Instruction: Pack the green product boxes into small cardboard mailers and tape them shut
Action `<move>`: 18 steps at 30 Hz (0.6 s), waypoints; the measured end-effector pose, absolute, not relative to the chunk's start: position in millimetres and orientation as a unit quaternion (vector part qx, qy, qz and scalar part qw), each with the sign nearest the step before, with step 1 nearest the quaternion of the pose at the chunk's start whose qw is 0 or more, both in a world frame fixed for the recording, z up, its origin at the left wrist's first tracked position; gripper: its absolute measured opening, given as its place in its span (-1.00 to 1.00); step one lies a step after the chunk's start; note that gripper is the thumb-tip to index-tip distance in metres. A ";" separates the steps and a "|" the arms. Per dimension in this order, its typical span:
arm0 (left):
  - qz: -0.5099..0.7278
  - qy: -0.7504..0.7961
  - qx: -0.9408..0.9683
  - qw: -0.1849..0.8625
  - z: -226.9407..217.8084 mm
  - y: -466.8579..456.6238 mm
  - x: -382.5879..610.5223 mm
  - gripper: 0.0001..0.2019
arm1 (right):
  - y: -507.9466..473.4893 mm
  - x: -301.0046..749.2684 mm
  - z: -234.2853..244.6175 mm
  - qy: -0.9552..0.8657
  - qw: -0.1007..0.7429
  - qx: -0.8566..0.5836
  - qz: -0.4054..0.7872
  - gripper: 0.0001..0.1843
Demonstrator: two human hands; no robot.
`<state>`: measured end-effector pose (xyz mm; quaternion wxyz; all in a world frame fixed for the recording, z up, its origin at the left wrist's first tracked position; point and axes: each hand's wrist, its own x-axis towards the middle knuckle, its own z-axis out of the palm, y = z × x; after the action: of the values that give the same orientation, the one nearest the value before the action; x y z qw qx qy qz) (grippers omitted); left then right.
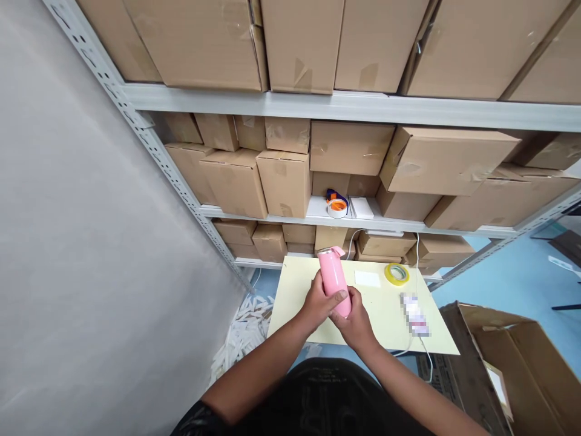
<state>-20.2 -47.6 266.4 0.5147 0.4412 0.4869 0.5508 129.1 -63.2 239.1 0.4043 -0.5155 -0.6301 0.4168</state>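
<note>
Head view: pink bottle is held tilted at frame centre, over the pale tabletop — clasped from both sides by left hand and right hand, likely for steadiness. Left thumb is laid across it, visible fingers curled round; fingertips behind it cannot be told. Pixelated item at lower right is unreadable — open carton there is cut off

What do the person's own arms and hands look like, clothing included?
The left hand and right hand are bare, with no gloves, watch or bracelet showing. Both forearms are uncovered. A black sleeve shows near the left elbow; the black shirt has faint markings, too unclear to read.
</note>
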 end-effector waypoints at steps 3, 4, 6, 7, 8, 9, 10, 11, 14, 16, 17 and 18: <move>0.581 0.460 0.419 0.525 258.5 -44.8 -24.5 -0.29 | -55.8 140.0 240.3 -0.675 0.384 -0.460 0.431 -0.23; 0.587 0.448 0.413 0.533 256.6 -44.1 -27.3 -0.30 | -50.4 144.6 241.5 -0.677 0.380 -0.444 0.448 -0.28; 0.579 0.430 0.412 0.557 253.9 -43.7 -32.9 -0.31 | -34.6 153.6 246.5 -0.643 0.393 -0.437 0.491 -0.38; 0.568 0.425 0.416 0.568 252.7 -44.3 -34.6 -0.33 | -24.9 157.3 250.5 -0.609 0.409 -0.443 0.516 -0.39; 0.558 0.423 0.422 0.576 251.3 -45.4 -35.1 -0.34 | -14.8 160.2 255.5 -0.571 0.428 -0.446 0.540 -0.35; 0.550 0.422 0.427 0.580 249.7 -47.0 -34.1 -0.35 | -5.0 161.9 261.2 -0.537 0.446 -0.441 0.564 -0.29; 0.545 0.424 0.432 0.580 247.6 -48.9 -31.9 -0.35 | 3.9 162.3 267.1 -0.515 0.455 -0.426 0.589 -0.24; 0.542 0.428 0.438 0.576 245.1 -51.2 -28.7 -0.35 | 11.4 161.5 272.5 -0.512 0.452 -0.410 0.605 -0.21; 0.532 0.442 0.451 0.564 235.1 -58.8 -18.3 -0.32 | 22.8 154.0 281.6 -0.569 0.408 -0.419 0.578 -0.23; 0.525 0.443 0.463 0.561 227.3 -63.7 -14.6 -0.31 | 22.9 148.7 279.6 -0.604 0.371 -0.448 0.546 -0.26; 0.522 0.441 0.468 0.561 223.5 -66.0 -14.1 -0.30 | 21.7 147.1 276.7 -0.609 0.357 -0.459 0.540 -0.27; 0.520 0.437 0.471 0.562 220.0 -68.2 -14.3 -0.30 | 20.2 146.3 273.2 -0.606 0.348 -0.466 0.543 -0.28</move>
<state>-14.3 -68.2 220.0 0.5625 0.4712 0.4368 0.5203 146.3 20.2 273.2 0.3482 -0.4659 -0.6059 0.5427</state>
